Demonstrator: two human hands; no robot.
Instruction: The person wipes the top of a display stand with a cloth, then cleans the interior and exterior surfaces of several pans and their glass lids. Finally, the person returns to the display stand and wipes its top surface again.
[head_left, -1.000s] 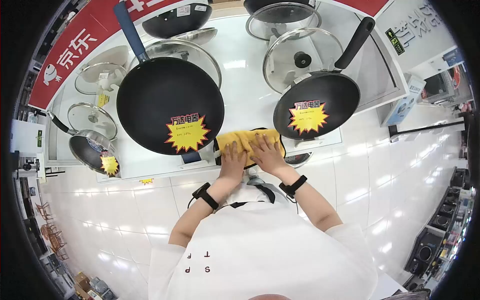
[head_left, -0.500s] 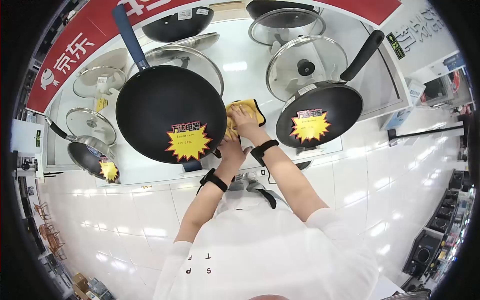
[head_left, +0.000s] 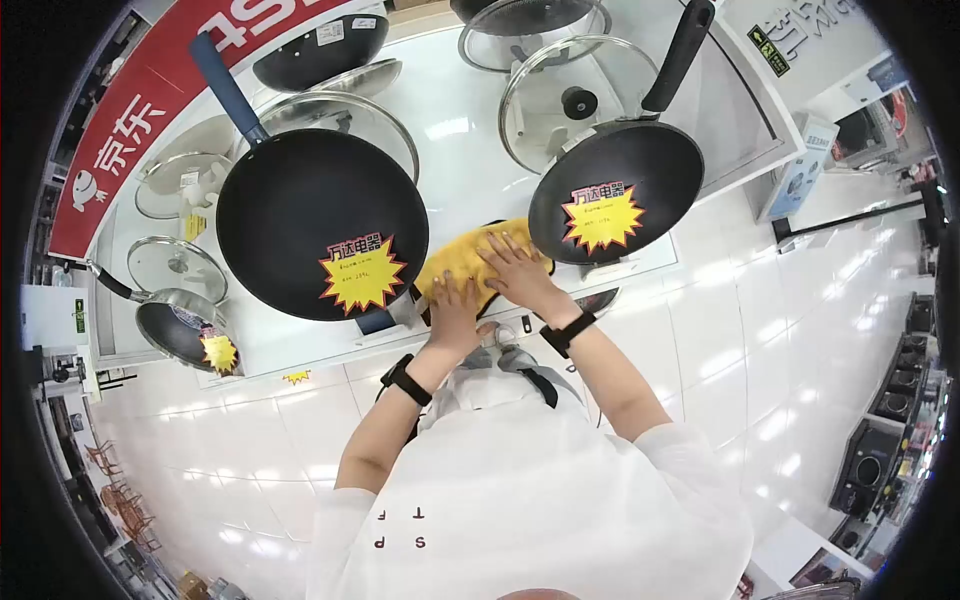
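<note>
A yellow cloth (head_left: pixel 468 258) with dark edging lies spread on the white display counter (head_left: pixel 450 180), near its front edge. My left hand (head_left: pixel 454 312) rests on the cloth's lower left part with fingers apart, close to the large black pan (head_left: pixel 310 220) with a blue handle. Fingers spread, my right hand (head_left: pixel 523 274) presses on the cloth's right part, just left of the black pan with a black handle (head_left: pixel 640 160). Both pans bear yellow starburst labels. Part of the cloth is hidden under my hands and beside the pans.
Glass lids (head_left: pixel 577 60) stand behind the pans. A small pan (head_left: pixel 165 335) and another glass lid (head_left: pixel 150 270) are at the far left. A red banner (head_left: pixel 150 90) runs along the counter's back left edge. White floor tiles lie in front.
The cloth is now spread wider and flatter. My hands have moved apart, the right one to the right and the left one slightly left. The whole view has shifted and turned a little.
</note>
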